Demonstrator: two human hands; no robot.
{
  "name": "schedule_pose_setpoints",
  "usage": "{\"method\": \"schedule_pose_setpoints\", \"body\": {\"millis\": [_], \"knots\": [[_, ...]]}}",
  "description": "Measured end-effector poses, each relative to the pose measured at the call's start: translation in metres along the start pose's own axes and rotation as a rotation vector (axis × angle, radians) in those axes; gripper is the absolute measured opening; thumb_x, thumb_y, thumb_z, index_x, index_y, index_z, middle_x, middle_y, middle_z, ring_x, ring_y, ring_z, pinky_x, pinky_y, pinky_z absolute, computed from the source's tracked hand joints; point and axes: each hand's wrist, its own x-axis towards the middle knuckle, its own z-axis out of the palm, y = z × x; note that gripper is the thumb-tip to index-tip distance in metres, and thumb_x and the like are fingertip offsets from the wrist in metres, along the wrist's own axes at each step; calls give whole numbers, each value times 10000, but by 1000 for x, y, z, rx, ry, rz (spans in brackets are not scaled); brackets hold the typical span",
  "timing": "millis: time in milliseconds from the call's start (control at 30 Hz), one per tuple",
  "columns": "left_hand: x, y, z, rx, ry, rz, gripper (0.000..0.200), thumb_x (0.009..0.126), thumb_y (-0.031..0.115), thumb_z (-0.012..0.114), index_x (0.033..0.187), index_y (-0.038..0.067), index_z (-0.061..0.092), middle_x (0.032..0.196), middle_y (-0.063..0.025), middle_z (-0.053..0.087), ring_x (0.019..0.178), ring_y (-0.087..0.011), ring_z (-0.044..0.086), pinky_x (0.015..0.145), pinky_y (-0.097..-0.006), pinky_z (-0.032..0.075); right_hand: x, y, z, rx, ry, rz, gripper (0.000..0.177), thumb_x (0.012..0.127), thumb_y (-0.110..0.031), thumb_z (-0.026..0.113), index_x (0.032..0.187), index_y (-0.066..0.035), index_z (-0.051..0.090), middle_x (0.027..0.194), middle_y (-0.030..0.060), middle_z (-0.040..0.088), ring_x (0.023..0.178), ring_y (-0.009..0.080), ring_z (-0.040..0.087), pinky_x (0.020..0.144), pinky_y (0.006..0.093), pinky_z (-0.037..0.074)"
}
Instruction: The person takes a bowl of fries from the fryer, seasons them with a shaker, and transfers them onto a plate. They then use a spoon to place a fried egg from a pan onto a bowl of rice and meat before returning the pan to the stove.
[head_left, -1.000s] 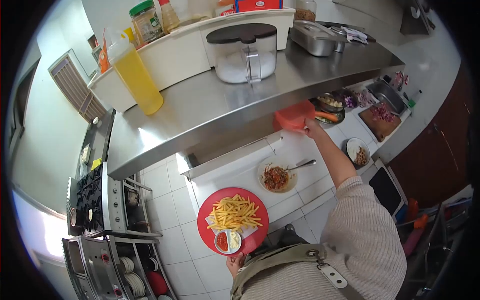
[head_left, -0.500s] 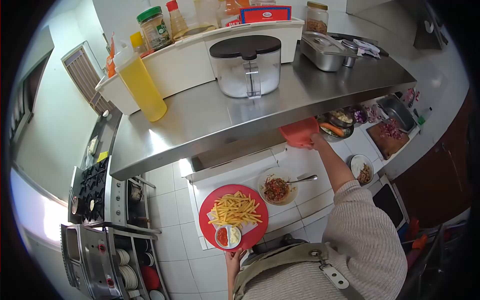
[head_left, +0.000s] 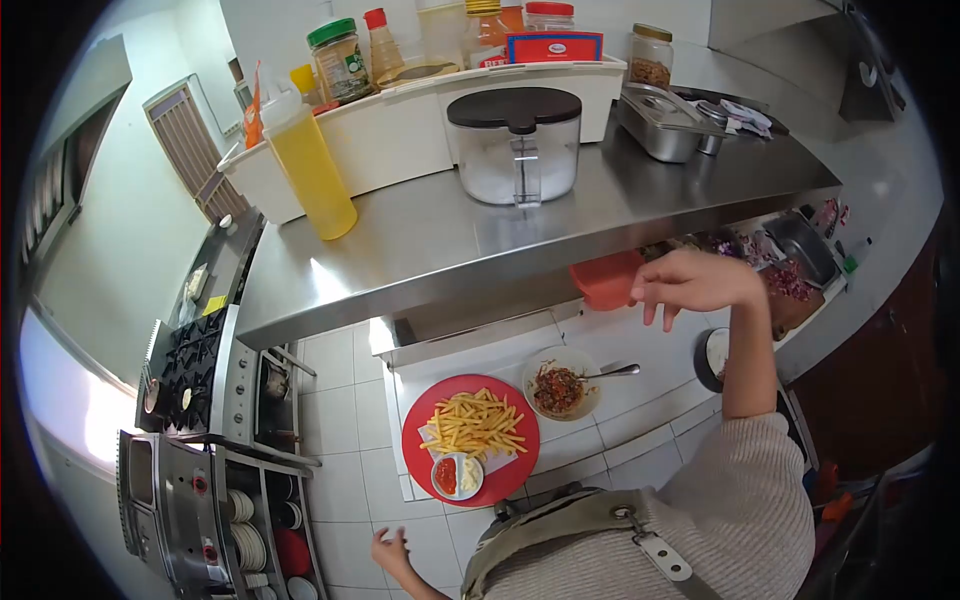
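Observation:
A red round plate [head_left: 415, 440] rests on the white counter, bearing french fries [head_left: 478, 425] and a small divided dish [head_left: 458, 476] of red and pale sauces. My left hand [head_left: 393, 552] is below and left of the plate, not touching it, with fingers apart and slightly curled. Beneath the shelf edge, my right hand [head_left: 690, 282] hangs in the air, fingers loosely spread, holding nothing; a red-orange container [head_left: 606, 280] is just left of it. A bowl [head_left: 535, 385] with a chopped mixture and a spoon [head_left: 612, 371] sits right of the plate.
The steel shelf [head_left: 400, 240] spans above the counter, carrying an oil bottle [head_left: 318, 185], a salt container [head_left: 515, 150] and a metal tray [head_left: 660, 125]. A cutting board [head_left: 795, 308] lies at the right. The stove [head_left: 200, 370] stands left.
My left hand has let go of the plate's rim and moved down and left. My right hand has left the red-orange container and come up and right. The view has shifted slightly.

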Motion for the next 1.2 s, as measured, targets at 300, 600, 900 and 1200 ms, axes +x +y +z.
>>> {"method": "schedule_pose_setpoints", "body": {"millis": [300, 600, 900, 1200], "knots": [[1, 3, -38, -268, 383, 34, 514, 709, -10, 660, 1195, 5, 493, 982, -157, 596, 689, -228, 612, 446, -302, 506, 13, -96, -69, -113, 627, -411, 295, 910, -278, 505, 1041, -23, 573, 800, 54, 622, 646, 82, 580, 597, 219, 475], [-5, -32, -6, -292, 494, 198, 487, 769, 50, 625, 1226, 0, 462, 1165, -214, 524, 808, -284, 622, 689, -324, 526, 109, -228, -67, -649, 714, -517, 451, 807, -313, 554, 1139, -8, 540, 1031, 219, 614, 960, 297, 603, 841, 386, 465], [-27, -78, -27, -228, 537, 16, 555, 764, 36, 626, 1273, 15, 407, 1248, -213, 448, 827, -293, 604, 704, -354, 508, 239, -298, -99, -731, 770, -420, 720, 725, -423, 630, 1194, 98, 464, 1076, 285, 576, 954, 346, 600, 817, 376, 493], [-32, -77, -62, -154, 441, -35, 688, 708, 136, 725, 1280, -49, 390, 1247, -280, 460, 1091, -335, 523, 956, -381, 396, 249, -342, -63, -1096, 571, -322, 631, 708, -485, 665, 1151, -52, 542, 1077, 152, 603, 986, 285, 578, 824, 363, 468]]}}
